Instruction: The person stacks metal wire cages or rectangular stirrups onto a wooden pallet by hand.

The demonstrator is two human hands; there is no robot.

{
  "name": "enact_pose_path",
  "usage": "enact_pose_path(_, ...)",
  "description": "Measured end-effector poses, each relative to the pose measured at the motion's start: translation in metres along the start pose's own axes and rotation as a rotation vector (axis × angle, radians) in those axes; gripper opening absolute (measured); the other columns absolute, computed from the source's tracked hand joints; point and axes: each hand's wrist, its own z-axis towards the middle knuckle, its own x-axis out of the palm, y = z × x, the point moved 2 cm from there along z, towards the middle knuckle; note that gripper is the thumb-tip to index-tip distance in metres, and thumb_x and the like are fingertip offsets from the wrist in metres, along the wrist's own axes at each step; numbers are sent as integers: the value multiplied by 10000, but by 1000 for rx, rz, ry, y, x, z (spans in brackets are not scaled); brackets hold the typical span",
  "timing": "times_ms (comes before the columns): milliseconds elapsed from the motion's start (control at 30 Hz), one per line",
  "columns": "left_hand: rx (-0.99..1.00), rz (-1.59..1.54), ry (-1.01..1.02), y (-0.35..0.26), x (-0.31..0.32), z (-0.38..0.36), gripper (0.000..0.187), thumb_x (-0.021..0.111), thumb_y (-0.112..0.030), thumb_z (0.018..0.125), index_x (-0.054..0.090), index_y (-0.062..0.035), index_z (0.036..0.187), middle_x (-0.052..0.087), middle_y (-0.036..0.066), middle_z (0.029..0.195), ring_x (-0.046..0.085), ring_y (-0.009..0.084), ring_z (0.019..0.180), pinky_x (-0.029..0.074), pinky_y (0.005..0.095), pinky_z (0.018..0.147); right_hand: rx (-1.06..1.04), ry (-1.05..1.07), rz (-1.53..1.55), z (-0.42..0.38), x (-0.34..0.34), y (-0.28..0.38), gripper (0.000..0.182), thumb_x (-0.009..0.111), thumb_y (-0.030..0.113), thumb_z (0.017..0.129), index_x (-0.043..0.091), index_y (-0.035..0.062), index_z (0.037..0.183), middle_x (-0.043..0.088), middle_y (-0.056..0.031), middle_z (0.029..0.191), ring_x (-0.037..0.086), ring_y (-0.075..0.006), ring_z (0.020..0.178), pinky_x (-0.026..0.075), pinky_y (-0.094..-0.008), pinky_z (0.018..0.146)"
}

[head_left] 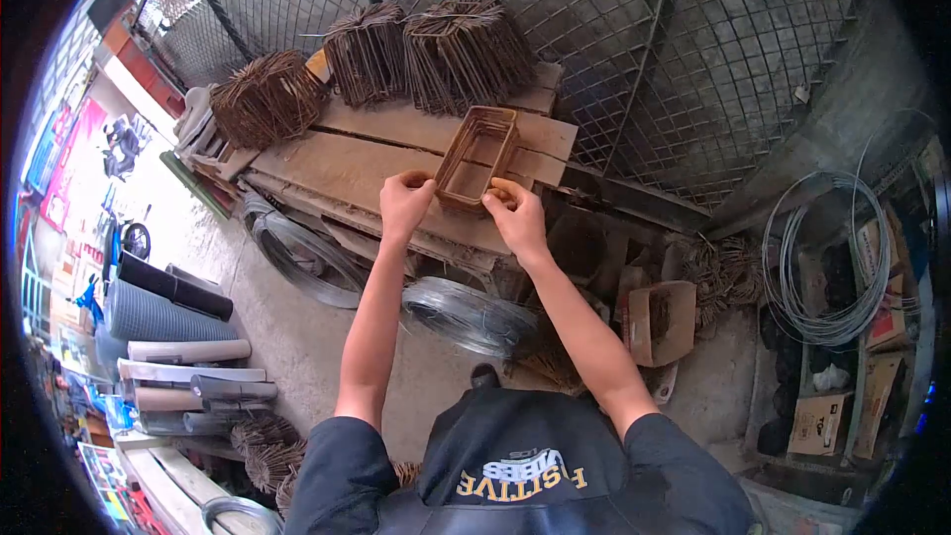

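Observation:
A small stack of rusty rectangular rebar stirrups (504, 149) rests on a plank bench. My left hand (408, 202) pinches its near left corner, the fingers closed around the wire. At the near right corner my right hand (515, 215) grips the same stack between thumb and fingers. Behind it on the bench stand thick bundles of similar rusty stirrups: one at the left (265, 99), one in the middle (365, 54) and one at the right (466, 57).
The wooden bench (347, 170) backs onto a wire mesh fence (624, 30). Below it lie coils of grey wire (466, 317) and an open cardboard box (662, 325). Rolls of mesh (163, 314) lie at the left. A loose wire coil (827, 258) hangs at the right.

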Motion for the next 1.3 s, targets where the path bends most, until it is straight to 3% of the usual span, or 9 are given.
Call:
enact_pose_path(67, 14, -16, 13, 2, 1, -3, 282, 718, -183, 839, 786, 29, 1011, 787, 121, 891, 735, 178, 846, 556, 307, 811, -17, 24, -84, -6, -6, -4, 485, 740, 229, 942, 638, -17, 1346, 738, -74, 1061, 657, -147, 811, 541, -314, 760)
enact_pose_path(167, 37, -3, -10, 0, -1, -7, 293, 746, -217, 829, 781, -7, 1032, 781, 137, 878, 762, 230, 832, 575, 348, 799, -49, 55, -17, -11, -19, -15, 506, 738, 234, 948, 618, -4, 1379, 718, -68, 1103, 647, -139, 822, 544, -317, 757)
enact_pose_path(467, 285, -73, -77, -57, 28, -65, 226, 767, -138, 871, 722, -11, 1053, 707, 89, 957, 655, 198, 838, 513, 319, 746, 145, -1, 48, -60, -108, -67, 325, 714, 197, 980, 707, 31, 1261, 718, -47, 1060, 654, -148, 933, 528, -325, 867)
enact_pose_path(667, 307, -165, 138, -82, 90, -124, 220, 775, -130, 908, 715, -5, 1079, 682, 26, 909, 558, 84, 768, 478, 258, 707, 407, -154, -45, -119, -176, -126, 300, 688, 210, 1007, 714, 92, 1281, 705, -58, 1131, 655, -183, 1011, 528, -374, 921)
enact_pose_path(867, 69, -270, 518, -65, 181, -202, 158, 743, -106, 940, 708, -6, 1056, 629, -34, 813, 510, 41, 725, 437, 221, 663, 632, -250, 37, -189, -233, -207, 281, 658, 181, 1027, 711, 96, 1289, 717, -53, 1141, 660, -173, 1045, 523, -356, 900)
enact_pose_path(967, -97, -285, 710, -23, 231, -246, 156, 721, -98, 954, 699, 8, 1066, 655, -13, 824, 550, 45, 736, 456, 236, 656, 785, -319, 65, -228, -254, -269, 272, 660, 176, 1028, 716, 99, 1283, 722, -45, 1128, 663, -163, 1007, 523, -345, 883)
enact_pose_path(1033, -113, -210, 770, 11, 258, -276, 148, 705, -54, 930, 696, 14, 1061, 690, 17, 853, 601, 65, 757, 489, 253, 682, 796, -375, 114, -263, -263, -316, 226, 638, 99, 1009, 736, 61, 1209, 734, -11, 1076, 652, -91, 964, 477, -247, 809)
enact_pose_path(1167, -319, -89, 911, 113, 303, -334, 192, 707, -75, 903, 701, 17, 1071, 733, 62, 898, 661, 136, 786, 537, 325, 739, 1045, -423, 87, -312, -272, -400, 204, 653, 107, 999, 751, 79, 1175, 736, -7, 1023, 655, -89, 875, 485, -251, 738)
enact_pose_path(1300, -271, 57, 929, 200, 329, -369, 196, 754, -145, 870, 738, -34, 1031, 760, 129, 906, 729, 213, 786, 558, 349, 719, 1261, -301, -60, -340, -269, -468, 190, 680, 166, 1002, 760, 112, 1167, 740, -21, 958, 660, -107, 771, 507, -295, 640)
